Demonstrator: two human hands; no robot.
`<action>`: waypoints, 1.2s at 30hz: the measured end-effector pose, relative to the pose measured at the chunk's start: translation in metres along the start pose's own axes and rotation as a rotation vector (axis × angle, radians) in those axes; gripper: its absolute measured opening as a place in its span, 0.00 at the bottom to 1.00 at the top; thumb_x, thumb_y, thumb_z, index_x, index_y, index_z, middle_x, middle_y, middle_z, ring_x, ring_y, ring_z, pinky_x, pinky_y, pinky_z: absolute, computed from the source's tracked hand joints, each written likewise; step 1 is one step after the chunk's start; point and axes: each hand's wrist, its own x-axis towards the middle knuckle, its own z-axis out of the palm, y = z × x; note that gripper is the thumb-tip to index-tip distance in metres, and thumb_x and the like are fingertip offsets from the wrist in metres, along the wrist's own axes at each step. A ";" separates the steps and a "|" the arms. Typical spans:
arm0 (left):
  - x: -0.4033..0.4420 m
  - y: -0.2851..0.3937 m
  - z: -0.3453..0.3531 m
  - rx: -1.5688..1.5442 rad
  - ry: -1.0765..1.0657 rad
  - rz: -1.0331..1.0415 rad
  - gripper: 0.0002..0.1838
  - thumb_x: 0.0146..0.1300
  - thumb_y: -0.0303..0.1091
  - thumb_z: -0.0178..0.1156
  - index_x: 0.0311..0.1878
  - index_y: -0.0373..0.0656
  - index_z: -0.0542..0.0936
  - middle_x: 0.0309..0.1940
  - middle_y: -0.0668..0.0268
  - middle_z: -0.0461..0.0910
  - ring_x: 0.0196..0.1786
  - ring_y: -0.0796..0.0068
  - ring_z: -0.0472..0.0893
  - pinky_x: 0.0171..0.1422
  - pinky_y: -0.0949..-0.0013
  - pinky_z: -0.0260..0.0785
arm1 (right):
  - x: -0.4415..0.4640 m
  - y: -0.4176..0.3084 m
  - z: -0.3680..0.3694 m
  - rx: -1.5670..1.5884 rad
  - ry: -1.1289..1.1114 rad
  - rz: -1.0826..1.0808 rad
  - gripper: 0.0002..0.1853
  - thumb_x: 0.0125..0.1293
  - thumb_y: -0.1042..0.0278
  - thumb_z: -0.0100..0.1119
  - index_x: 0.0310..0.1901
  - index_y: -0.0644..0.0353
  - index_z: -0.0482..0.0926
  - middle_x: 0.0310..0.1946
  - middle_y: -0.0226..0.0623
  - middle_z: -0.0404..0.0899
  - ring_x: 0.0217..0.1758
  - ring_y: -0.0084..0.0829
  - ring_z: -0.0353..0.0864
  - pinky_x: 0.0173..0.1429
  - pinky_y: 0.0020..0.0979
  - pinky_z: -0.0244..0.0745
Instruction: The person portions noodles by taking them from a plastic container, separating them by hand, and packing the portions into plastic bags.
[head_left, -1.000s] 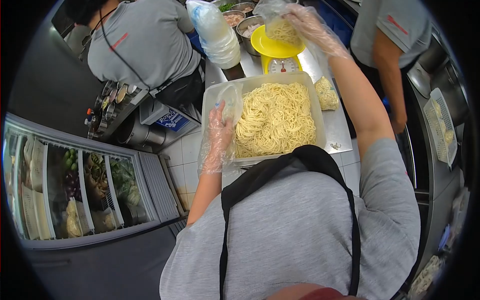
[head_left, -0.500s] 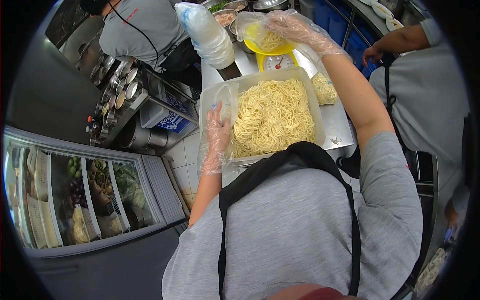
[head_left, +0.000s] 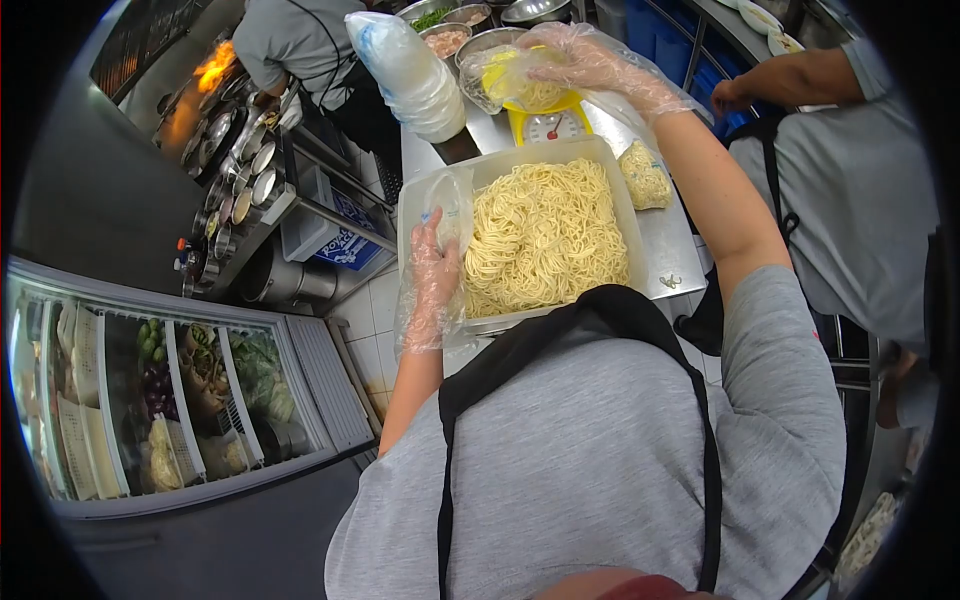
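Note:
My left hand (head_left: 432, 265), in a loose clear plastic glove, lies along the left inside of a translucent tub (head_left: 632, 225), its fingers stretched out beside a heap of yellow noodles (head_left: 545, 235). A clear plastic sheet or bag shows around those fingers. Also gloved, my right hand (head_left: 580, 62) is over a yellow bowl (head_left: 568, 100) on a yellow dial scale (head_left: 553, 127). Its fingers bend down at a small portion of noodles (head_left: 540, 93) there; what they grip is hidden. Left of them, a clear plastic bag (head_left: 487, 82) bunches at the bowl.
A tall stack of clear bags (head_left: 405, 80) stands behind the tub. Metal bowls (head_left: 447, 40) hold ingredients. A bag of noodles (head_left: 645, 177) lies at right. One co-worker (head_left: 300, 50) stands by a flaming stove (head_left: 215, 68), another (head_left: 840, 190) at right. A glass-fronted fridge (head_left: 180, 390) is at left.
My right hand has shifted slightly left and lower over the bowl, with the bag beside it. Flames now show at the stove, where the co-worker has moved right. My left hand stays put.

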 end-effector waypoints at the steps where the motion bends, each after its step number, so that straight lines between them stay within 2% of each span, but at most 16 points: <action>1: 0.000 -0.001 0.001 -0.018 0.000 -0.006 0.30 0.55 0.24 0.55 0.64 0.46 0.66 0.45 0.53 0.68 0.49 0.56 0.72 0.53 0.62 0.66 | 0.001 0.001 0.002 -0.017 -0.001 -0.015 0.27 0.59 0.49 0.61 0.56 0.52 0.71 0.59 0.39 0.68 0.66 0.38 0.62 0.70 0.40 0.57; 8: 0.009 -0.008 -0.002 0.091 0.127 -0.023 0.27 0.58 0.28 0.57 0.63 0.47 0.67 0.53 0.51 0.67 0.56 0.53 0.70 0.60 0.62 0.64 | 0.000 -0.022 0.002 0.081 -0.001 0.012 0.31 0.56 0.49 0.65 0.59 0.51 0.69 0.59 0.42 0.67 0.66 0.42 0.61 0.69 0.41 0.57; 12: 0.035 0.011 -0.020 0.316 0.308 0.219 0.19 0.61 0.35 0.56 0.55 0.44 0.72 0.54 0.50 0.70 0.57 0.46 0.71 0.57 0.56 0.67 | 0.012 0.002 0.010 -0.076 0.031 -0.106 0.26 0.60 0.52 0.61 0.56 0.53 0.71 0.55 0.42 0.70 0.62 0.42 0.66 0.65 0.39 0.62; 14: 0.054 0.026 -0.024 0.453 -0.116 -0.116 0.12 0.65 0.37 0.49 0.46 0.43 0.75 0.39 0.46 0.78 0.45 0.50 0.79 0.51 0.55 0.70 | 0.019 0.003 0.007 -0.088 -0.063 -0.058 0.19 0.65 0.57 0.54 0.53 0.57 0.73 0.51 0.42 0.74 0.56 0.41 0.71 0.60 0.36 0.67; 15: 0.065 -0.011 -0.007 0.592 -0.057 0.140 0.11 0.64 0.37 0.46 0.40 0.43 0.75 0.28 0.48 0.79 0.38 0.49 0.80 0.45 0.53 0.72 | 0.021 -0.004 0.003 -0.088 -0.062 -0.067 0.19 0.65 0.57 0.54 0.53 0.57 0.73 0.51 0.42 0.74 0.56 0.41 0.71 0.60 0.36 0.67; 18: 0.081 -0.035 0.007 0.858 -0.235 0.503 0.11 0.62 0.36 0.47 0.40 0.42 0.75 0.27 0.51 0.80 0.33 0.51 0.81 0.41 0.52 0.73 | 0.024 -0.005 -0.003 -0.181 0.119 0.032 0.14 0.68 0.62 0.48 0.50 0.61 0.74 0.49 0.42 0.75 0.52 0.42 0.74 0.57 0.33 0.68; 20: 0.090 -0.034 0.009 0.984 -0.326 0.699 0.11 0.61 0.35 0.48 0.40 0.42 0.75 0.26 0.53 0.81 0.31 0.51 0.81 0.38 0.51 0.73 | 0.024 0.017 -0.003 -0.113 0.445 -0.132 0.15 0.69 0.62 0.48 0.52 0.59 0.74 0.52 0.42 0.74 0.54 0.41 0.73 0.59 0.34 0.67; 21: 0.093 -0.028 0.009 0.954 -0.359 0.473 0.12 0.62 0.37 0.47 0.43 0.42 0.75 0.30 0.51 0.81 0.35 0.51 0.82 0.41 0.51 0.72 | 0.009 -0.049 -0.043 -0.144 0.404 -0.202 0.10 0.68 0.65 0.48 0.39 0.59 0.78 0.32 0.36 0.79 0.38 0.34 0.79 0.45 0.37 0.72; 22: 0.097 -0.020 0.007 0.915 -0.387 0.249 0.14 0.64 0.39 0.46 0.45 0.42 0.75 0.35 0.49 0.81 0.38 0.52 0.82 0.44 0.51 0.72 | 0.002 -0.066 -0.051 -0.152 0.404 -0.204 0.10 0.68 0.65 0.48 0.39 0.59 0.78 0.32 0.36 0.79 0.38 0.34 0.79 0.45 0.37 0.72; 25: 0.097 0.025 -0.022 0.914 -0.481 0.131 0.19 0.66 0.45 0.45 0.52 0.45 0.74 0.45 0.48 0.79 0.47 0.52 0.79 0.52 0.51 0.69 | -0.006 -0.076 -0.056 -0.345 0.455 -0.313 0.08 0.68 0.66 0.51 0.36 0.58 0.78 0.28 0.36 0.79 0.30 0.31 0.79 0.36 0.33 0.74; 27: 0.099 0.054 -0.045 0.823 -0.569 0.087 0.20 0.66 0.48 0.44 0.54 0.46 0.73 0.48 0.50 0.78 0.51 0.52 0.77 0.55 0.52 0.67 | -0.016 -0.059 -0.055 -0.147 0.184 -0.022 0.17 0.70 0.63 0.46 0.54 0.62 0.73 0.55 0.42 0.73 0.59 0.38 0.71 0.63 0.34 0.65; 29: 0.099 0.071 -0.064 0.693 -0.603 0.008 0.22 0.66 0.51 0.46 0.55 0.46 0.73 0.51 0.52 0.77 0.55 0.51 0.74 0.59 0.57 0.65 | -0.053 -0.086 -0.056 0.191 0.159 -0.204 0.18 0.70 0.62 0.46 0.55 0.64 0.72 0.57 0.43 0.72 0.61 0.37 0.69 0.65 0.35 0.63; 31: 0.105 0.074 -0.079 0.673 -0.572 0.048 0.23 0.66 0.50 0.48 0.57 0.46 0.72 0.53 0.52 0.75 0.56 0.52 0.74 0.60 0.59 0.65 | -0.074 -0.124 -0.058 0.617 0.059 -0.140 0.19 0.69 0.62 0.46 0.54 0.68 0.73 0.58 0.45 0.70 0.64 0.36 0.67 0.68 0.37 0.60; 33: 0.106 0.077 -0.084 0.653 -0.532 0.082 0.24 0.65 0.50 0.49 0.58 0.46 0.71 0.55 0.53 0.74 0.57 0.53 0.74 0.60 0.61 0.65 | -0.075 -0.094 -0.033 0.535 -0.048 0.055 0.18 0.69 0.61 0.50 0.53 0.65 0.74 0.55 0.43 0.72 0.57 0.29 0.71 0.62 0.32 0.66; 35: 0.093 0.089 -0.073 0.045 -0.210 0.463 0.25 0.66 0.56 0.47 0.56 0.50 0.75 0.59 0.59 0.70 0.55 0.60 0.76 0.61 0.57 0.65 | -0.084 -0.083 -0.013 0.389 -0.121 0.227 0.17 0.68 0.58 0.53 0.49 0.64 0.74 0.45 0.37 0.74 0.46 0.21 0.70 0.49 0.27 0.70; 36: 0.081 0.110 -0.068 -0.245 -0.336 0.353 0.24 0.65 0.53 0.52 0.56 0.46 0.75 0.59 0.59 0.70 0.55 0.63 0.76 0.58 0.60 0.67 | -0.093 -0.081 0.000 0.389 -0.126 0.220 0.17 0.68 0.58 0.53 0.49 0.64 0.74 0.45 0.37 0.74 0.46 0.21 0.70 0.49 0.27 0.70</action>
